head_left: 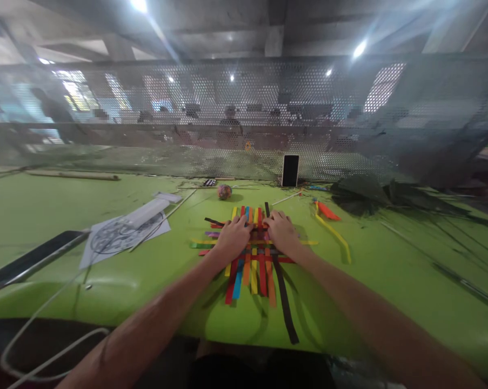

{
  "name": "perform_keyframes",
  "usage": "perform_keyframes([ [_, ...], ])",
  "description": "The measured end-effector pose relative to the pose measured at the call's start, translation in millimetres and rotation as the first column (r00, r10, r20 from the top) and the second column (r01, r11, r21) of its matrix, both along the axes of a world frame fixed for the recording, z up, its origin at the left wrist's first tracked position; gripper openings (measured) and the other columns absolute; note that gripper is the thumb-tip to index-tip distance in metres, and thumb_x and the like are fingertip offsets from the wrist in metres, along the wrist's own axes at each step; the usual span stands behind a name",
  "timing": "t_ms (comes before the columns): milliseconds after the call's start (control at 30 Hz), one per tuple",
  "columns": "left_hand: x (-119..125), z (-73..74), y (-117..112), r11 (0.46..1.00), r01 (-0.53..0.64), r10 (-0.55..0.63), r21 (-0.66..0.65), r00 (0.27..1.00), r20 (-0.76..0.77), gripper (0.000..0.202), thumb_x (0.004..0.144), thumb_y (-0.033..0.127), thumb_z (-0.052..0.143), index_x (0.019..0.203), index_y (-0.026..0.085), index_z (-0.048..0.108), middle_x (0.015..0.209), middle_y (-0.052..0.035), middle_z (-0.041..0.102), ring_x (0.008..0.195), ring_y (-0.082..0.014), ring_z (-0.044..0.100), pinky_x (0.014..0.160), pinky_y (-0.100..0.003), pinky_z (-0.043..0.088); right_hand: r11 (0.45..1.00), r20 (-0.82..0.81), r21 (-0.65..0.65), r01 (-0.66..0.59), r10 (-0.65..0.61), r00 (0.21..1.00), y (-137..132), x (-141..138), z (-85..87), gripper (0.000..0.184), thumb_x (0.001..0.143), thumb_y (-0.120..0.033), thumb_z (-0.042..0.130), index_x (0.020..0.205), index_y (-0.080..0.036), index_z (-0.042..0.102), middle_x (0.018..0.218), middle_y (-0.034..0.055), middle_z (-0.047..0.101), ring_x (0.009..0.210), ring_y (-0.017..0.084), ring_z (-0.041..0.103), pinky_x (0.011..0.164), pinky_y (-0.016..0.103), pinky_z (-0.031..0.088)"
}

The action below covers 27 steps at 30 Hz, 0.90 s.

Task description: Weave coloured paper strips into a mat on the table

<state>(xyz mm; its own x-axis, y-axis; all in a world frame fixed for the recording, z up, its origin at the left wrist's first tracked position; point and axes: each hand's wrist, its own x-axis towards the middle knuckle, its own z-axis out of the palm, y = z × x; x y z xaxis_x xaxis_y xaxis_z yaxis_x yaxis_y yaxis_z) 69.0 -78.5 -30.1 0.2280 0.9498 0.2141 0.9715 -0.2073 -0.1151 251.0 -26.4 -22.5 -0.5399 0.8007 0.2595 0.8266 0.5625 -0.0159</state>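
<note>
A loose mat of woven paper strips (254,270) lies flat on the green table, in red, blue, orange, yellow, purple, green and black. My left hand (233,236) rests over its upper left part, fingers bent and closed on the strips. Opposite it, my right hand (282,233) is over the upper right part, its curled fingers also on the strips. A long black strip (285,300) runs out of the mat toward the front edge. Both sets of fingertips partly cover the crossings beneath them, so which strips they pinch is hidden.
Behind the mat are a patterned ball (224,192) and an upright dark phone-like slab (290,170). Printed sheets (126,232) lie left, beside a dark tablet-like object (33,259). Right are a yellow strip (336,233) and dark leaves (361,194). A perforated screen (244,89) stands behind.
</note>
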Motion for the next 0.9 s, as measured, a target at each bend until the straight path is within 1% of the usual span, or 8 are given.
perform_keyframes([
  [267,-4.0,6.7,-3.0,0.994,0.066,-0.071,0.089,0.996,0.056,0.045,0.102,0.01,0.044,0.134,0.025,0.07,0.133,-0.0133,0.062,0.128,-0.0312,0.052,0.104,-0.044,0.049,1.0,-0.096,-0.004,-0.021,0.021,0.995,9.0,-0.7,-5.9,0.033,0.101,-0.014,0.049,0.114,-0.018,0.079,0.125,0.0133,0.066,0.119,0.026,0.054,0.104,0.038,0.041],
  [333,-8.8,12.2,-1.8,0.98,0.081,-0.11,0.181,0.982,0.155,0.047,0.099,0.005,0.043,0.131,0.024,0.072,0.129,-0.0118,0.063,0.123,-0.0283,0.054,0.105,-0.042,0.049,1.0,-0.185,0.003,-0.026,0.026,0.982,12.5,1.5,5.5,0.035,0.099,-0.011,0.047,0.113,-0.016,0.079,0.122,0.013,0.067,0.117,0.026,0.055,0.104,0.037,0.043],
  [433,-20.2,24.6,-0.6,0.923,0.052,-0.192,0.381,0.92,0.342,0.047,0.097,0.004,0.042,0.126,0.021,0.073,0.117,-0.0109,0.064,0.115,-0.0248,0.057,0.104,-0.038,0.05,0.994,-0.344,0.105,-0.022,0.057,0.937,21.2,19.9,35.8,0.04,0.093,-0.005,0.045,0.113,-0.014,0.079,0.115,0.0136,0.068,0.116,0.025,0.057,0.105,0.036,0.043],
  [567,-42.6,39.7,-2.3,0.771,-0.066,-0.301,0.633,0.838,0.455,0.035,0.096,0.009,0.045,0.112,0.019,0.075,0.104,-0.0089,0.062,0.108,-0.0246,0.059,0.101,-0.04,0.051,0.97,-0.489,0.221,0.1,0.021,0.872,40.7,87.0,70.7,0.034,0.094,-0.009,0.048,0.108,-0.015,0.078,0.113,0.0144,0.071,0.114,0.027,0.062,0.103,0.041,0.046],
  [633,-54.6,43.6,-2.9,0.704,-0.086,-0.361,0.704,0.811,0.46,0.031,0.095,0.009,0.048,0.105,0.019,0.075,0.098,-0.0072,0.06,0.102,-0.0239,0.06,0.096,-0.038,0.051,0.975,-0.507,0.152,0.165,-0.066,0.859,50.7,132.6,73.8,0.032,0.094,-0.013,0.05,0.11,-0.016,0.078,0.112,0.0135,0.073,0.105,0.025,0.067,0.095,0.04,0.049],
  [700,-64.7,45.2,-3.2,0.658,-0.078,-0.423,0.749,0.785,0.453,0.027,0.092,0.01,0.051,0.1,0.019,0.075,0.091,-0.0056,0.058,0.094,-0.0233,0.06,0.089,-0.036,0.051,0.979,-0.459,-0.035,0.202,-0.196,0.867,58.1,174.3,67.0,0.025,0.091,-0.018,0.058,0.106,-0.015,0.078,0.103,0.0124,0.076,0.092,0.025,0.07,0.085,0.037,0.05],
  [767,-70.9,45.4,-3.8,0.652,-0.103,-0.441,0.751,0.754,0.487,0.026,0.089,0.009,0.053,0.098,0.018,0.075,0.089,-0.0046,0.058,0.089,-0.0218,0.059,0.083,-0.034,0.051,0.949,-0.358,-0.224,0.223,-0.293,0.886,61.1,202.6,54.6,0.021,0.087,-0.024,0.067,0.101,-0.016,0.08,0.089,0.0104,0.077,0.081,0.025,0.069,0.075,0.035,0.049],
  [900,-71.3,42.6,-8.2,0.694,-0.2,-0.383,0.692,0.711,0.589,0.035,0.073,0.002,0.052,0.092,0.018,0.076,0.079,0.0,0.052,0.069,-0.0155,0.05,0.066,-0.027,0.042,0.923,-0.318,-0.369,0.108,-0.235,0.919,56.0,206.1,30.8,0.02,0.085,-0.036,0.073,0.093,-0.019,0.08,0.084,0.0076,0.077,0.074,0.023,0.067,0.07,0.034,0.046],
])
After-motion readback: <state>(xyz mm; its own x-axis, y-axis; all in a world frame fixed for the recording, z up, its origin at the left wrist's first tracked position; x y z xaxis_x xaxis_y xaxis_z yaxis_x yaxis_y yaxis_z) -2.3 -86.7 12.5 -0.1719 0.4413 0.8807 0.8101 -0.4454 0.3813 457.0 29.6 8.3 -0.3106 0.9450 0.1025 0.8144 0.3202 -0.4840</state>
